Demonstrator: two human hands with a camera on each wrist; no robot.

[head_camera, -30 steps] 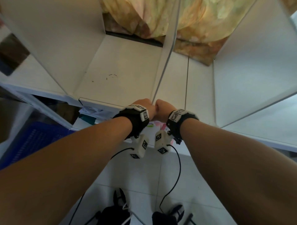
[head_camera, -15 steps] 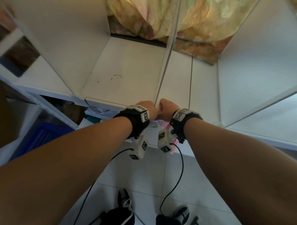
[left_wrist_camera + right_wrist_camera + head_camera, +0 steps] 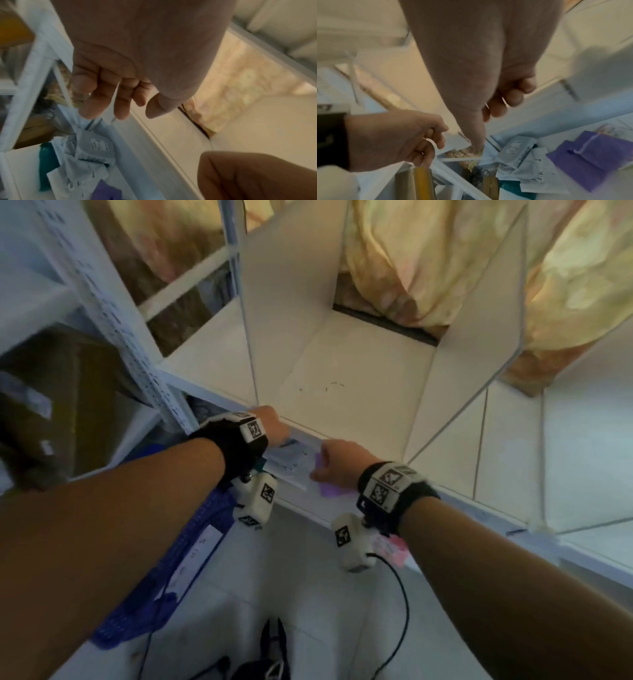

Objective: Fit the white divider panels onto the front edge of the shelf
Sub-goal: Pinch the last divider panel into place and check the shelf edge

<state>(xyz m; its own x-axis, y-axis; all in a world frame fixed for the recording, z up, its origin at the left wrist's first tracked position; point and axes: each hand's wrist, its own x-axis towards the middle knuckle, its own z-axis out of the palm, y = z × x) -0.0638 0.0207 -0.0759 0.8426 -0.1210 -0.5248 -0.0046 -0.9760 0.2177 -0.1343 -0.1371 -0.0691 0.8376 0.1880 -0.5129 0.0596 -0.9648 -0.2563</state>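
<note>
The white shelf board [image 3: 359, 378] carries two upright white divider panels: the left divider [image 3: 284, 330] and the right divider [image 3: 479, 337]. My left hand [image 3: 270, 424] is at the foot of the left divider, on the shelf's front edge [image 3: 308, 433]. In the left wrist view its fingers [image 3: 121, 102] are loosely curled and a thin white edge shows between them; whether they grip it is unclear. My right hand [image 3: 337, 463] hangs just in front of the front edge, between the two dividers, loosely curled and holding nothing [image 3: 496, 108].
Below the board, a lower shelf holds paper packets [image 3: 291, 463] and a purple bag [image 3: 329, 489]. A blue crate [image 3: 191, 542] stands at the lower left beside a perforated metal upright [image 3: 113, 313]. A yellow curtain [image 3: 394, 251] hangs behind. Cables and shoes [image 3: 270, 662] lie on the floor.
Both hands have left the foot of the right divider, where they were pressed together, and moved left and apart. The left hand now sits at the left divider's foot. The view swung left.
</note>
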